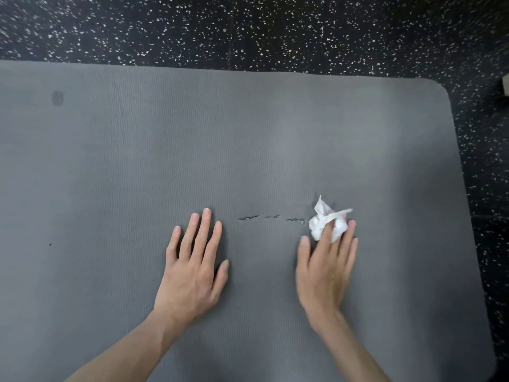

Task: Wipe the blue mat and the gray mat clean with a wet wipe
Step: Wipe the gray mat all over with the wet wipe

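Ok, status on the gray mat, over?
Left hand flat on gray mat. Right hand pressing crumpled wet wipe, fingers straight. Wet streaks between hands. Nothing in the way.

The left hand (192, 260) lies flat, fingers spread, on the gray mat (248, 133). The right hand (325, 268) presses a crumpled wipe (326, 221) onto the mat with straight fingers. Between the hands runs a broken line of what look like wet streaks (271, 217). A dark spot (57, 97) sits far left. Speckled black floor (248, 28) borders the mat.
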